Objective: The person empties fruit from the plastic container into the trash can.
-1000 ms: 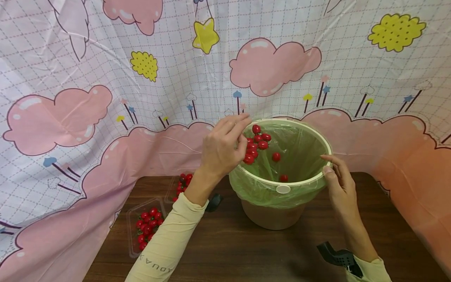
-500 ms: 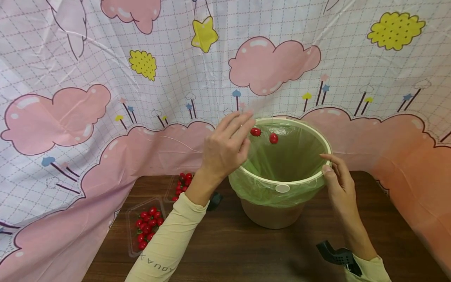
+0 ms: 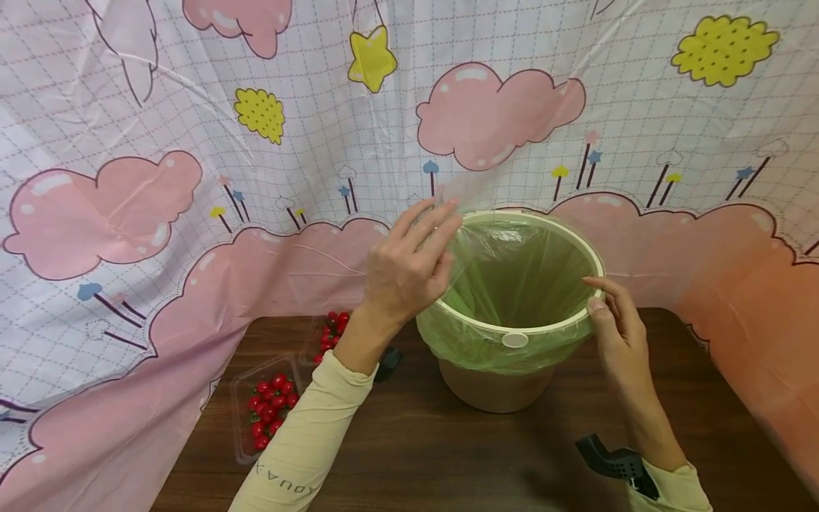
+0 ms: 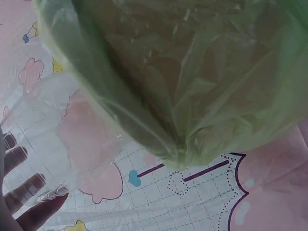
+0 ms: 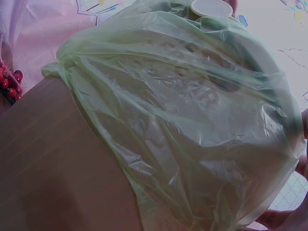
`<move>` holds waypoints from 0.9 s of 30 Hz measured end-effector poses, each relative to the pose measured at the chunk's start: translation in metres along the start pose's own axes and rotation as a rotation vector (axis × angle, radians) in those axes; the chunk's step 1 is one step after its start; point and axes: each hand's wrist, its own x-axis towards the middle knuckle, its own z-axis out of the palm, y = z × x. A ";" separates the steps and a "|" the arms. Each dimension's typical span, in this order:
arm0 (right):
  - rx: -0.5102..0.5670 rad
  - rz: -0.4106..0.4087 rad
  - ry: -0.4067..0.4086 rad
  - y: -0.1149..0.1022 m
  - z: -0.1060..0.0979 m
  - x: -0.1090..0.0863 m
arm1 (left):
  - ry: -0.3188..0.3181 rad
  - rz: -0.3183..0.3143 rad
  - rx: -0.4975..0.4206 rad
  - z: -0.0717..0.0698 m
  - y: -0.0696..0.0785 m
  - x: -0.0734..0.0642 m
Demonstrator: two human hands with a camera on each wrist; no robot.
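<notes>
My left hand [image 3: 409, 263] is raised at the left rim of a bin [image 3: 499, 390] lined with a thin green bag [image 3: 473, 348]. It holds a clear plastic container [image 4: 91, 134], tipped on its side; fingers [image 4: 36, 214] show through the see-through wall in the left wrist view. No tomatoes show in that container. On the bin's right, my right hand [image 3: 621, 327] grips the cream rim [image 3: 591, 259] between thumb and fingers. The bag's upper inside is visible, while the bin's floor is hidden from the head view.
A clear tray of cherry tomatoes [image 3: 271, 405] sits on the dark wooden table [image 3: 448, 462] at left. Behind it, more tomatoes [image 3: 333, 331] lie in a second tray, partly covered by my left arm. A patterned cloth [image 3: 307, 142] hangs around the table.
Cherry tomatoes have tumbled out of the tipped container into the bin and are gone from sight. My left hand has tilted slightly further; the right stays on the rim.
</notes>
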 end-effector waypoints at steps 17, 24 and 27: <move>0.008 0.019 0.017 0.000 0.002 0.003 | 0.237 -0.371 -0.216 -0.025 -0.011 -0.038; 0.078 0.083 0.021 -0.003 0.002 0.001 | 0.328 -0.528 -0.246 -0.040 -0.012 -0.064; 0.119 0.095 0.010 -0.004 0.001 0.001 | 0.362 -0.607 -0.261 -0.047 -0.010 -0.077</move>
